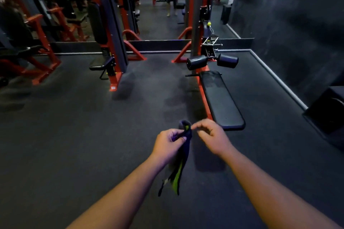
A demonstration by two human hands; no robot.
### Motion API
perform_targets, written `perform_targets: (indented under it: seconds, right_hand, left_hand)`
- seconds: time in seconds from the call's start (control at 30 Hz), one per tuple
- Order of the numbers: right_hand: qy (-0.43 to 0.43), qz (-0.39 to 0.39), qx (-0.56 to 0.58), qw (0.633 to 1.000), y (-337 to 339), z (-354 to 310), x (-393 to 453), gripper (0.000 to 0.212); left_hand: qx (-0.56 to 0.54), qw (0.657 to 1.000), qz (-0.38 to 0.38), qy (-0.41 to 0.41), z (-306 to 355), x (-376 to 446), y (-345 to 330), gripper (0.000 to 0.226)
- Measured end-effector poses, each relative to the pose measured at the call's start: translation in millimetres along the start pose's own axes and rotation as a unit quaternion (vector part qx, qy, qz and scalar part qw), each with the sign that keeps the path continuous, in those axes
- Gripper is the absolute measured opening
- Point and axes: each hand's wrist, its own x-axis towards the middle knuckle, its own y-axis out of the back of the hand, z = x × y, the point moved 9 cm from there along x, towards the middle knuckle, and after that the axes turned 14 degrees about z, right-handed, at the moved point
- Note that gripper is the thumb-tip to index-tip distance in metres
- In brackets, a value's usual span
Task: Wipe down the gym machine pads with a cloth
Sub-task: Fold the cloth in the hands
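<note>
Both forearms reach out, the left hand (168, 145) pinching a dark, green-striped cloth (183, 156) that dangles near the bench pad (220, 98), the right hand (210, 135) loosely curled, touching its top.

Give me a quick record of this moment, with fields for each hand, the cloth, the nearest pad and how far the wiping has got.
left hand: left hand grips the cloth near its top
right hand: right hand beside the cloth's top end, fingers curled; contact unclear
cloth: dark cloth with green stripe, bunched, hanging down between the hands
nearest pad: long black bench pad ahead, to the right, on a red frame
other pads: two black roller pads beyond the bench
progress: cloth touches no pad; wiping not under way
</note>
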Motion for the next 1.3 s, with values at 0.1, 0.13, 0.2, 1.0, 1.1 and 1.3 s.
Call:
perform_targets:
  seconds: [0.1,0.13,0.2,1.0,1.1,1.3]
  right_hand:
    - [0.106,-0.072,-0.106,0.986,-11,-5,43,0.051]
    - [0.15,-0.099,-0.15,0.972,-16,-4,55,0.046]
    - [0.201,-0.124,-0.21,0.949,-19,8,84,0.036]
    - [0.304,-0.058,-0.246,0.918,-7,22,366,0.011]
    - [0.238,-0.02,-0.298,0.924,-1,37,408,0.018]
    - [0.33,-0.052,-0.526,0.782,-17,46,455,0.017]
  left_hand:
    - [0.103,0.99,-0.038,-0.086,22,45,-3,0.031]
    - [0.13,0.985,-0.046,-0.108,28,60,-3,0.031]
    - [0.173,0.973,-0.051,-0.145,39,93,-4,0.032]
    - [0.28,0.882,-0.156,-0.347,106,424,-82,0.029]
    - [0.253,0.886,-0.184,-0.343,104,465,-93,0.027]
    - [0.263,0.846,-0.28,-0.371,116,520,-128,0.029]
